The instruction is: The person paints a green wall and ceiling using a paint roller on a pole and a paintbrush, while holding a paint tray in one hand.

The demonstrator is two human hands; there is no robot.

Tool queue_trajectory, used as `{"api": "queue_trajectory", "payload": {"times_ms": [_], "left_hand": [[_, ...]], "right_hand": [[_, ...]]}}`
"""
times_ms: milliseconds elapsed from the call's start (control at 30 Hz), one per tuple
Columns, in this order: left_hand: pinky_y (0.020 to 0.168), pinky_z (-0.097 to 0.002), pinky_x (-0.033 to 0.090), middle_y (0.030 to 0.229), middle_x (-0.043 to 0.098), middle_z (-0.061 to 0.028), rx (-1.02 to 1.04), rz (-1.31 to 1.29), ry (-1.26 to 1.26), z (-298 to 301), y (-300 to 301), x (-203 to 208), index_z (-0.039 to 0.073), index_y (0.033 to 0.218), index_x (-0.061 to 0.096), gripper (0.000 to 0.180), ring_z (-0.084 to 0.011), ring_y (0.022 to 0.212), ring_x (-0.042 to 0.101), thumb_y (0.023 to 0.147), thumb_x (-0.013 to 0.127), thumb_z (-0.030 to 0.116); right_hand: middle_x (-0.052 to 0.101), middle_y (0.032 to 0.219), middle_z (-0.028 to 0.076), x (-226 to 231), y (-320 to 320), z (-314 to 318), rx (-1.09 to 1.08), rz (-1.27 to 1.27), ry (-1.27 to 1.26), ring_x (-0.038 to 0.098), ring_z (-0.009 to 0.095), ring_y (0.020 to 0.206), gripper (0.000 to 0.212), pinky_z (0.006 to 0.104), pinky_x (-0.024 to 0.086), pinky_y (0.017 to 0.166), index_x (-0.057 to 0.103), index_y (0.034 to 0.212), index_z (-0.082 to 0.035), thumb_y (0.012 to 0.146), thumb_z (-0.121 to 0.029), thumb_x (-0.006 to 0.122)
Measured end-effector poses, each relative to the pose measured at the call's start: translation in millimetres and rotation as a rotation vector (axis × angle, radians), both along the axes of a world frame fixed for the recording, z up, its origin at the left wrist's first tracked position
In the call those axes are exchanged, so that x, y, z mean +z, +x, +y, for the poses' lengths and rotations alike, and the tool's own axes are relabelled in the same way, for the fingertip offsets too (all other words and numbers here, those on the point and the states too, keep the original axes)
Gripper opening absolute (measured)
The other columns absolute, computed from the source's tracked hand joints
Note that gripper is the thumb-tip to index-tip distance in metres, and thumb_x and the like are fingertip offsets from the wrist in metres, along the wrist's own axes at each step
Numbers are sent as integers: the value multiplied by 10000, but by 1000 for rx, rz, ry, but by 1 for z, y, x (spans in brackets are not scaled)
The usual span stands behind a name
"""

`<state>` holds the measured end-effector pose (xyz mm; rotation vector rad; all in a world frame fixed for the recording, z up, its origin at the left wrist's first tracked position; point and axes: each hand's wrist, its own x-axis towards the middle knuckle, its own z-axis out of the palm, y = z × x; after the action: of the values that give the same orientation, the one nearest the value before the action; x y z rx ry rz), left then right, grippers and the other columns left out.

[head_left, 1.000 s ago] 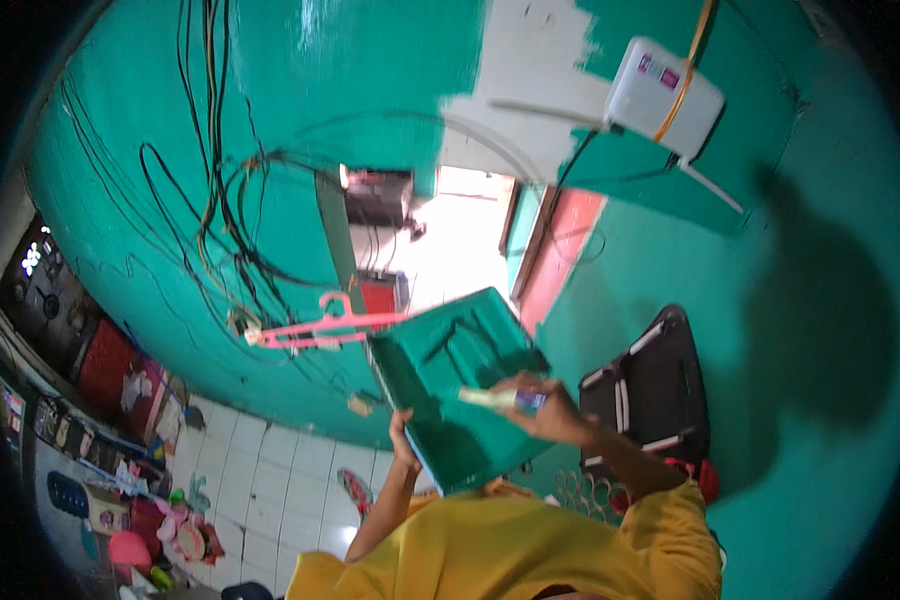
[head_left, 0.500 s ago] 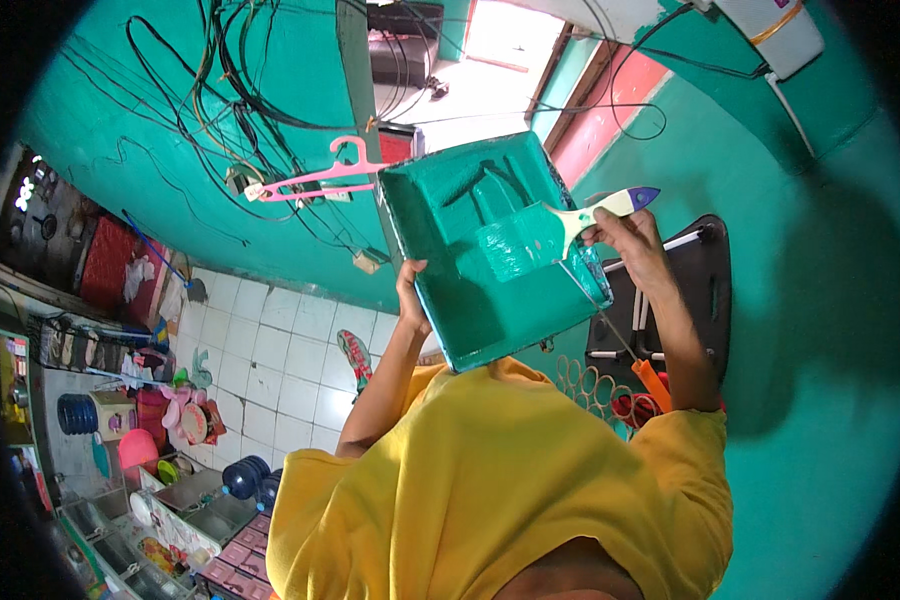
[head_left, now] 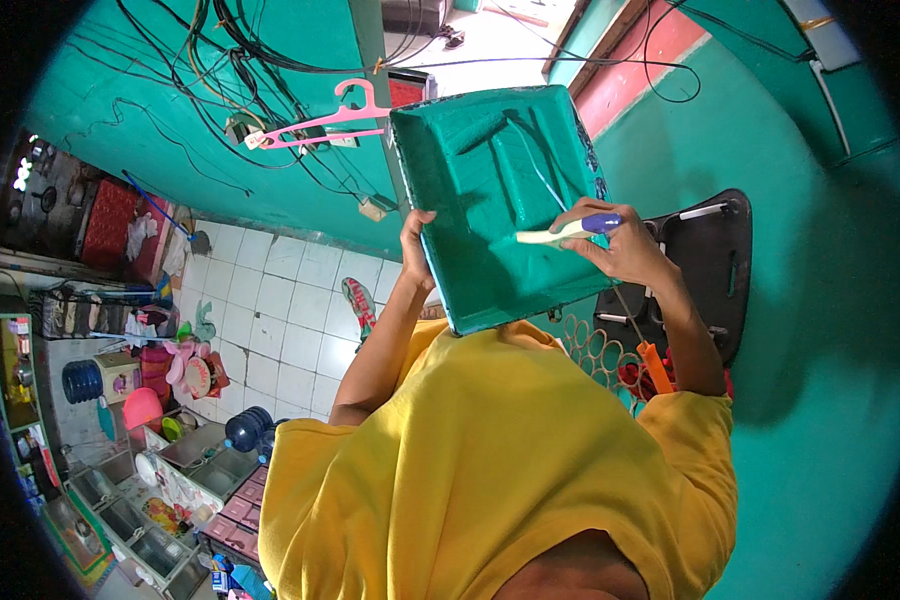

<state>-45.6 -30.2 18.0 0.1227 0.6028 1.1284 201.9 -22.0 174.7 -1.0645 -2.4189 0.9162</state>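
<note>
My left hand is closed on the left wall of a paint tray, with the thumb over its rim. Green paint coats the inside of the tray. In my right hand is a paintbrush with a cream and purple handle. It is held edge-on over the tray, its head pointing left. The green bristles blend into the paint, so I cannot tell exactly where they touch. A paint-covered roller lies at the tray's far end. Its wire runs beneath my right hand towards an orange handle outside the tray.
A pink hanger sticks out beside the tray's far left corner, below tangled cables on the green wall. A black folding table leans at the right. Basins, water jugs and drawers crowd the lower left of the white-tiled floor.
My right hand has turned the brush from broadside to edge-on and brought it further over the tray. The tray now appears higher in the view, still in my left hand.
</note>
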Motion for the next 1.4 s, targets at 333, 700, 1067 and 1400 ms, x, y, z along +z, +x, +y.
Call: {"api": "queue_trajectory", "payload": {"times_ms": [333,700,1067,1400], "left_hand": [[736,-405,495,969,593,-141,29,58,-67,5,4,-19,33,1131,513,567,-286,808,585,688,527,388],[703,-384,489,853,596,-99,83,17,-33,13,10,-6,46,989,557,414,-258,773,573,682,545,323],[738,-406,489,913,590,-117,60,6,-4,13,10,-6,41,1046,535,459,-278,803,574,685,543,325],[707,-394,495,874,591,-109,79,26,-16,12,13,9,42,1025,537,434,-267,775,579,691,535,319]], "right_hand": [[568,949,115,-7,5,-46,192,-34,122,563,284,868,256,367,472,734,600,1019,-49,768,-65,554],[622,878,105,3,15,-45,-237,267,293,629,226,732,162,313,490,644,613,935,-34,776,-43,640],[640,818,112,0,20,-42,-353,331,319,637,200,691,133,291,475,618,617,908,-13,783,-52,639],[632,800,96,21,21,-33,-263,266,315,625,180,689,150,292,474,607,612,936,-22,791,-55,637]]}}
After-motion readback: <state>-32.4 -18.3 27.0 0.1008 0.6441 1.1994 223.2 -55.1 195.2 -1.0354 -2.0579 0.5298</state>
